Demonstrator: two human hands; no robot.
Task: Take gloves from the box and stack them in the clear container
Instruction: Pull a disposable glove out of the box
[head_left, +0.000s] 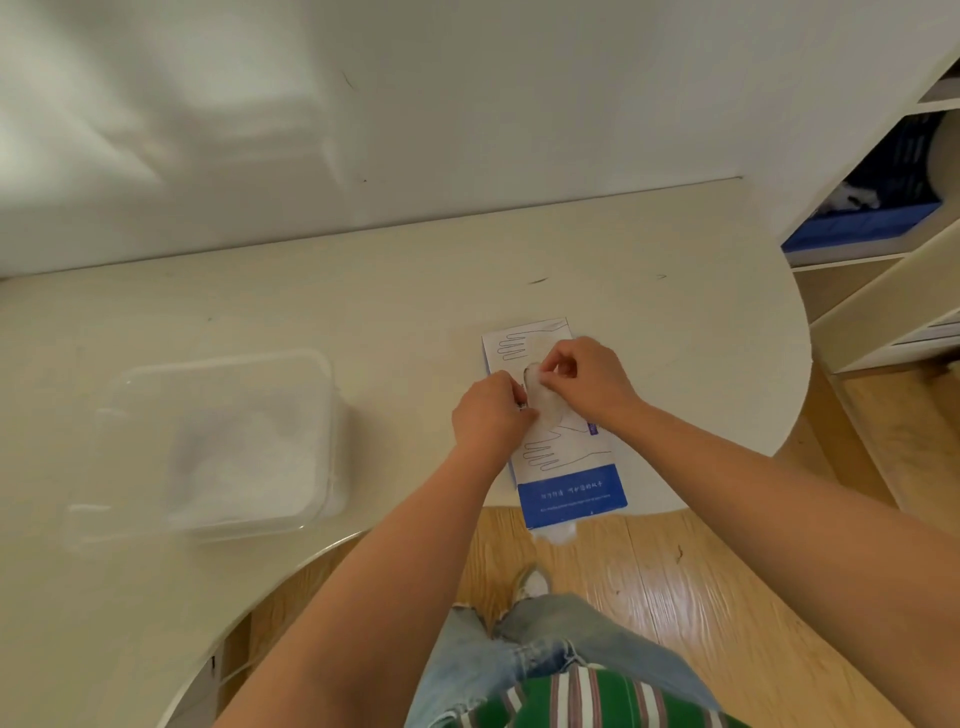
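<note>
Translucent thin-film glove (546, 411), one only, crumpled, sits at the opening in the top face of the box (571, 493), directly between the two hands; left hand (488, 413) at its left edge, fingers curled, pinching the film; right hand (587, 379) just above and to the right, thumb and forefinger nipping the upper end of the same glove; both hands over the middle of the box, knuckles nearly touching. One box: flat cardboard rectangle, white top with line drawings of hands, blue band with white lettering at the near end; it lies on the table (363, 291) with that near end jutting slightly past the edge; a wisp of white film (562, 533) shows beneath that end. One clear container (228, 364): rigid see-through plastic, squarish with rounded corners, well apart to the left of the box, holding a pale pile of gloves (249, 457), number cannot be told. Table cream, smooth, curved rim, a few dark scuffs; wood-grain floor (675, 571) below; cream shelf unit (883, 306) at right with one blue bin (862, 231).
</note>
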